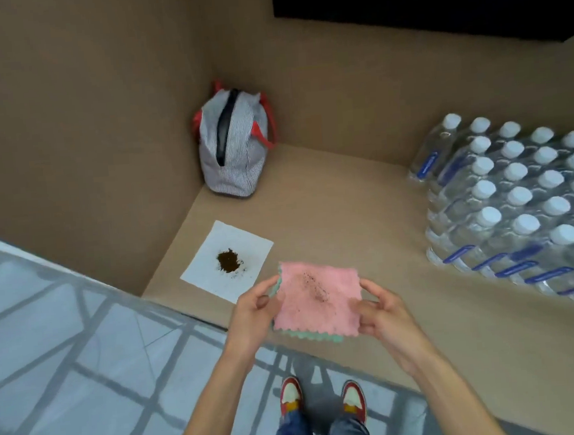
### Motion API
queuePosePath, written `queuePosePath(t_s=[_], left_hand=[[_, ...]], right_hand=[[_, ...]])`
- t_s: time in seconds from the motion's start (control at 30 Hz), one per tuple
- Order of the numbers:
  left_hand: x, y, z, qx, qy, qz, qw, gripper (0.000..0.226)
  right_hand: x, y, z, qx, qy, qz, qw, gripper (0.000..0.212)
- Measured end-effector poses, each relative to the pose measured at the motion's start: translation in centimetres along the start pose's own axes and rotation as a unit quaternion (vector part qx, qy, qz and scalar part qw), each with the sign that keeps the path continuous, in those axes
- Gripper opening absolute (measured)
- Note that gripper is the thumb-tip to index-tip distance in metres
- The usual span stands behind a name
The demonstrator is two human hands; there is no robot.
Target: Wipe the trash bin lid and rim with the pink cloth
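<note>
I hold the pink cloth (314, 301) spread flat in front of me, above the edge of a cardboard floor sheet. It has a green backing, scalloped edges and dark specks near its middle. My left hand (256, 309) pinches its left edge. My right hand (377, 308) pinches its right edge. No trash bin, lid or rim is in view.
A white paper square (204, 272) with a heap of dark grounds lies on the cardboard floor (347, 212), left of the cloth. A striped bag with red handles (233, 146) stands in the corner. Packs of water bottles (517, 199) fill the right. Tiled floor (82, 336) and my shoes lie below.
</note>
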State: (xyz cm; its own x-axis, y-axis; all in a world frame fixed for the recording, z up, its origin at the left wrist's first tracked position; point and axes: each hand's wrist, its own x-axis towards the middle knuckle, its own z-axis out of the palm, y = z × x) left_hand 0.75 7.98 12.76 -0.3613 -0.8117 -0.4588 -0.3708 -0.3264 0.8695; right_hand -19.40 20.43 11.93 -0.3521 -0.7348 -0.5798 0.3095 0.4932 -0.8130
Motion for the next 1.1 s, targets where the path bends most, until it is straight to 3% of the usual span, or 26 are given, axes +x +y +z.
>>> queuePosePath(t_s=[0.3,0.5,0.67,0.8,0.9,1.0,1.1], left_hand=[[9.1,-3.8,3.1,0.117,-0.044,-0.050,0.991,0.041],[11.6,-4.9,3.9,0.182,-0.028,-0.041,0.982,0.041],[12.4,-5.8,3.9,0.261,-0.014,0.002,0.965,0.035],[12.7,-6.5,3.8,0.294,0.010,0.034,0.955,0.020],[12.8,-6.8,3.9,0.356,0.021,0.047,0.933,0.014],[12.2,-6.8,3.7,0.410,0.034,0.042,0.910,0.016],[11.8,-6.0,3.4,0.381,0.047,0.060,0.921,0.009]], right_hand=[[6.9,4.0,1.4,0.005,0.133,0.039,0.990,0.042],[9.6,6.3,1.7,-0.096,0.195,0.055,0.975,0.034],[10.2,7.0,2.2,-0.191,0.208,0.061,0.957,0.035],[10.6,7.4,1.8,-0.258,0.236,0.087,0.933,0.014],[10.7,7.6,1.3,-0.328,0.231,0.106,0.910,0.030],[10.7,7.5,0.8,-0.318,0.195,0.111,0.921,0.034],[10.1,6.9,0.0,-0.276,0.163,0.078,0.944,0.031]])
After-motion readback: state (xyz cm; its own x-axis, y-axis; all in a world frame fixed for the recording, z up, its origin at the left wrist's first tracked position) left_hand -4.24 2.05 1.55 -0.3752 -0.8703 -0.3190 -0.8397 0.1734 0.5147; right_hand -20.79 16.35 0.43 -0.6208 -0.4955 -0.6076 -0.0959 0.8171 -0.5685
